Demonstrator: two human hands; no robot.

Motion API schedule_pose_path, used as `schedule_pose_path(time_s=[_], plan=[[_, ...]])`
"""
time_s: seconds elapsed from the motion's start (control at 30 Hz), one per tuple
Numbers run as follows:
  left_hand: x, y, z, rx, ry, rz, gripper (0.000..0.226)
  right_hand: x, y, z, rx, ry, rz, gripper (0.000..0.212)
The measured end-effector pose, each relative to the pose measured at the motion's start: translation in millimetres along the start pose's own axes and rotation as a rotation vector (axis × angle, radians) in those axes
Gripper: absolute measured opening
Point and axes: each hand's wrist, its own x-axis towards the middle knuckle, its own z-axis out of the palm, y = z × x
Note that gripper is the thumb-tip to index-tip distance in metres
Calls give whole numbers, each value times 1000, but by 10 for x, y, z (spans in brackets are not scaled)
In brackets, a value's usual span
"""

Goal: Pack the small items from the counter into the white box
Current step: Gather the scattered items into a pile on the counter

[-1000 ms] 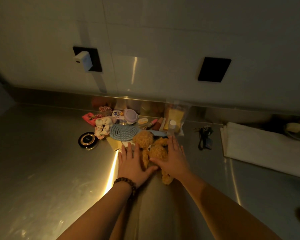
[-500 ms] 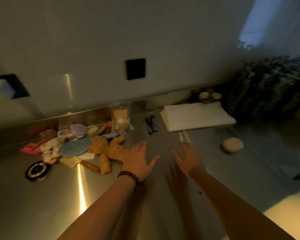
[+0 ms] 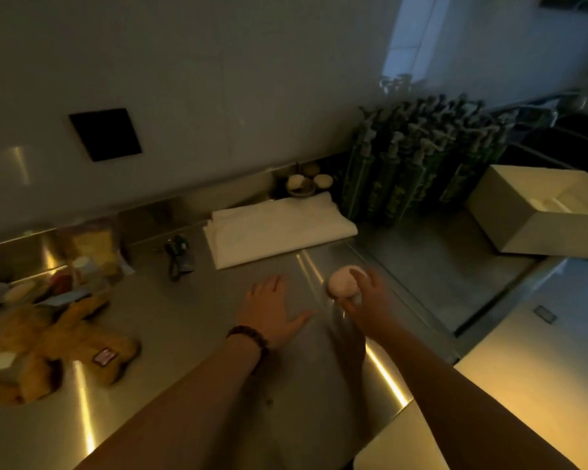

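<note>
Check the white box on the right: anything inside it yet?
The white box is open at the top. One or two pale, flat items lie inside against the near wall, too blurred to identify. The near wall hides the floor, and the frame edge crops the right end.

A: pale round item (image 3: 341, 281) status?
B: On the steel counter (image 3: 190, 317), centre frame, fingers of the right hand (image 3: 370, 300) curled over it.
A: white box (image 3: 537, 218)?
B: 2 o'clock from the round item, well apart. Open-topped, upright.
A: teddy bear (image 3: 58, 347)?
B: Brown plush, lying flat, 9 o'clock, far left.
</note>
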Motion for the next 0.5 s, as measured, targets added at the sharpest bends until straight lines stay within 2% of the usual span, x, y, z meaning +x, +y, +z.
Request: schedule_pose_path(time_s=[0.1,0.23,0.37,0.5], plan=[[305,101,161,-21,24,-102,98,396,221,29,-101,-104,-78,80],[464,78,289,22,8,-249,108,647,301,203,-68,-220,-165,80],[391,-143,255,78,30,-412,121,845,47,373,-4,-299,-373,80],[110,-505,136,117,36,-552,124,888,-441,628,5,-424,-613,89]])
